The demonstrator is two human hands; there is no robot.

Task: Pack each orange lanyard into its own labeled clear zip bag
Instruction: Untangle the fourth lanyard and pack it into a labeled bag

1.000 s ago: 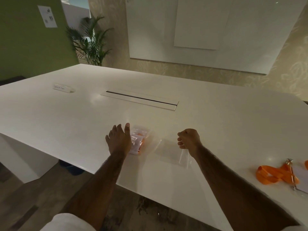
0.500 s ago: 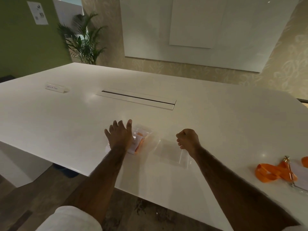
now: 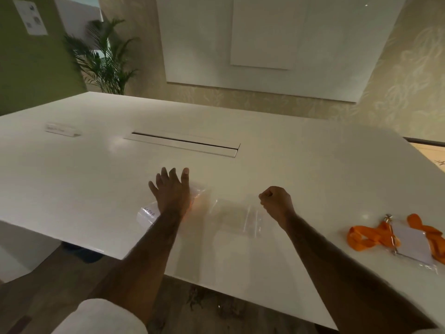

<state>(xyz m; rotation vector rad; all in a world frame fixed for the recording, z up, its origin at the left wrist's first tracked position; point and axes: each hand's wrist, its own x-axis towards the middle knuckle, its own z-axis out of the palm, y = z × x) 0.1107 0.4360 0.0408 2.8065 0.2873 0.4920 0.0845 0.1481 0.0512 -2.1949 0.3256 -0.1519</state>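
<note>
Tabletop (image 3: 72,179) space at the far left is taken by a small white placard (image 3: 63,129), and a long cable slot (image 3: 185,146) is set into the middle. Nearer the front edge, a packed zip bag (image 3: 147,214) with a handwritten label is pressed flat under the left hand (image 3: 172,189), whose fingers are spread and straight; orange lanyard is seen through the plastic just right of that hand. An empty clear zip bag (image 3: 236,216) lies flat between the hands. The right hand (image 3: 277,202) is curled into a fist at that bag's right edge; whether the edge is pinched cannot be told. Well apart, at the far right, loose orange lanyards (image 3: 368,237) lie beside a white card (image 3: 411,247).
</note>
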